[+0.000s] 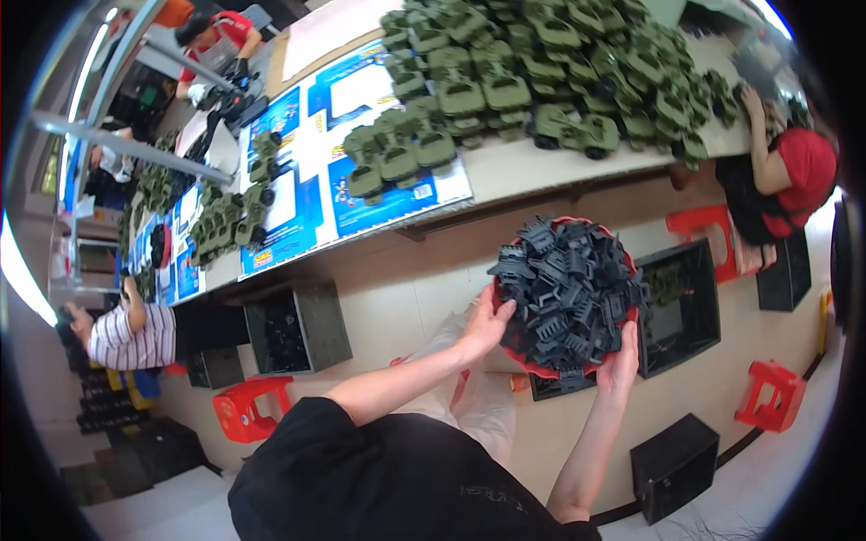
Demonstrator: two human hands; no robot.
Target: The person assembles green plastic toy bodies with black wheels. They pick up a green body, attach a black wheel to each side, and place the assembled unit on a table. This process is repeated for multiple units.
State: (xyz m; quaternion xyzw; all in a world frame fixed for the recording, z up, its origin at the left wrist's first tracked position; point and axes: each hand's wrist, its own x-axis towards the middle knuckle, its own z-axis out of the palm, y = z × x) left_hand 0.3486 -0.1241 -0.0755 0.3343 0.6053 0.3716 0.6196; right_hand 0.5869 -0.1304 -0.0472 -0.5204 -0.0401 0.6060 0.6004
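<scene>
A round red basin [530, 366] with a wavy rim is held up in front of me, off the edge of the table. It is heaped with small dark grey plastic parts [570, 293], which hide its inside. My left hand [487, 323] grips the rim on the left, thumb up by the parts. On the lower right side my right hand [619, 362] supports it, its fingers partly hidden. Beyond the basin, many olive-green toy vehicles [480, 86] stand and lie piled along the table [532, 173].
Blue-and-white printed sheets [316, 194] cover the table's left part. Below, a black crate [699, 338] stands beside the basin, another crate [320, 325] at left. Red stools [771, 397] stand about. Co-workers sit at right [803, 176], far left [221, 41] and left [135, 335].
</scene>
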